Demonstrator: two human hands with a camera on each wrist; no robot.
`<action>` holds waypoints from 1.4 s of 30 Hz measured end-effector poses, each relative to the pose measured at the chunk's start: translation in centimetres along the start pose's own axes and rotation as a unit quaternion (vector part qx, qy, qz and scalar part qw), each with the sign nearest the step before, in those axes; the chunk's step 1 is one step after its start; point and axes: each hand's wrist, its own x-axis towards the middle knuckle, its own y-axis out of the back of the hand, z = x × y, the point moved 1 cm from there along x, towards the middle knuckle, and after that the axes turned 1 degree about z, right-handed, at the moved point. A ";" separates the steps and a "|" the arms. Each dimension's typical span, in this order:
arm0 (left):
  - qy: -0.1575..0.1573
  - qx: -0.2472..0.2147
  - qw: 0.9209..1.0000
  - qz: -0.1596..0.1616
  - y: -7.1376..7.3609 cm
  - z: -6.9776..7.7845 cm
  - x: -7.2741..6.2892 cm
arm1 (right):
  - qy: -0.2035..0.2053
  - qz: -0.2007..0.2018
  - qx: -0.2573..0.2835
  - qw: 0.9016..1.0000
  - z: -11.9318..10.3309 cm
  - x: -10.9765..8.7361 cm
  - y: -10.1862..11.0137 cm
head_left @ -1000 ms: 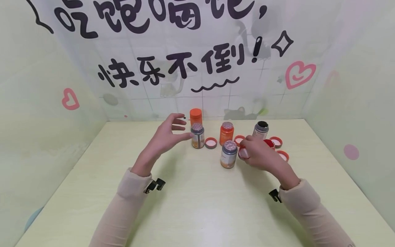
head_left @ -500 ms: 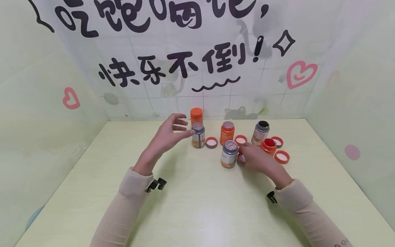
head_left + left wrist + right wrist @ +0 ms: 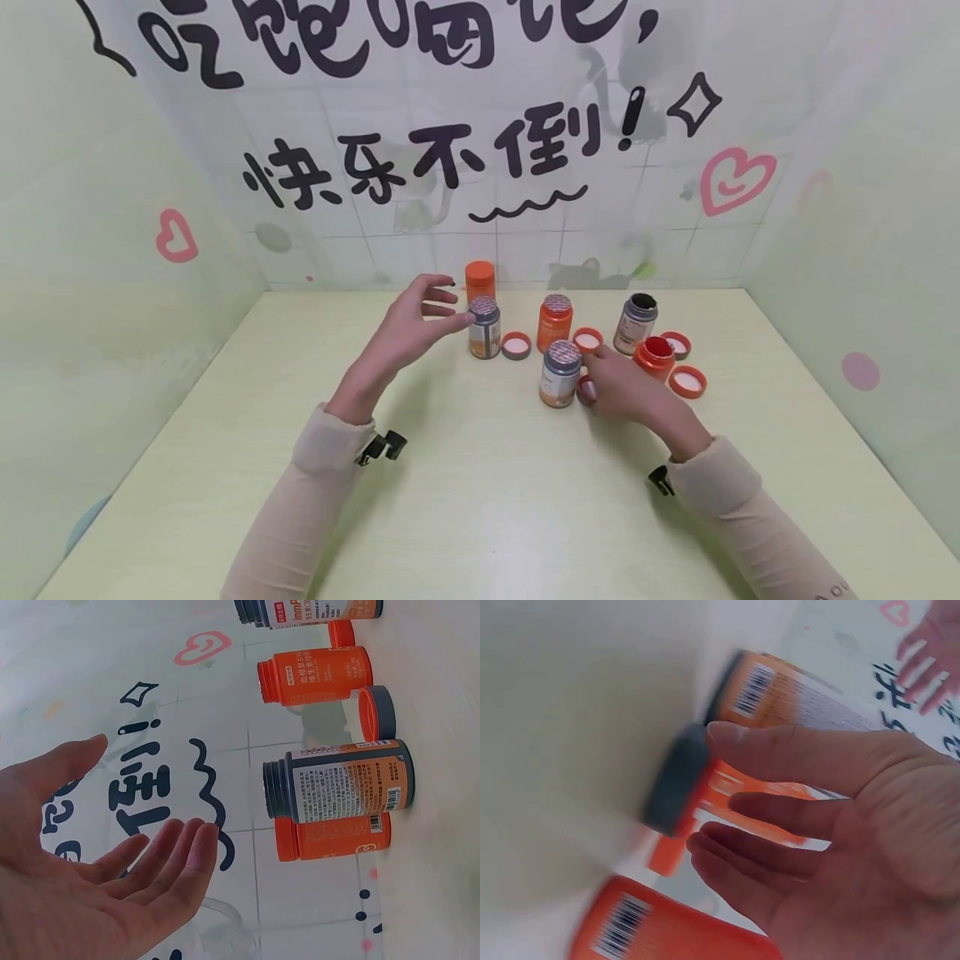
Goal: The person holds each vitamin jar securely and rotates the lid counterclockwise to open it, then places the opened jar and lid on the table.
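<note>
In the head view my right hand (image 3: 637,387) is low over the table beside a grey bottle (image 3: 559,382) with a foil-sealed mouth. A grey-and-red screw cap (image 3: 587,390) lies on the table between them. The right wrist view shows the thumb tip at the cap's (image 3: 676,784) edge, the other fingers spread apart from the thumb. My left hand (image 3: 412,329) is held up with loose fingers, left of another foil-sealed grey bottle (image 3: 484,333). In the left wrist view a gap separates its fingers from that bottle (image 3: 341,784).
An orange bottle (image 3: 480,277) with its lid on stands at the back. A foil-sealed orange bottle (image 3: 555,325) is in the middle. On the right are an open grey bottle (image 3: 636,325) and an open orange bottle (image 3: 654,360). Several upturned caps (image 3: 687,382) lie among them.
My right hand has moved slightly left and lowered the cap it held onto the table beside the front grey bottle. Its fingers have loosened. My left hand has stayed nearly still.
</note>
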 end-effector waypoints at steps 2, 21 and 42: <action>0.000 0.000 1.000 0.004 0.0 0.0 0.1 | 0.004 0.010 0.006 1.000 -0.2 -0.6 0.9; 0.024 -0.099 0.992 0.074 -0.5 -5.2 6.7 | 0.142 0.126 0.174 0.966 -1.8 -6.2 7.8; 0.043 -0.024 0.997 -0.055 -3.4 -8.6 15.9 | 0.178 0.115 0.247 0.946 -2.5 -5.1 6.4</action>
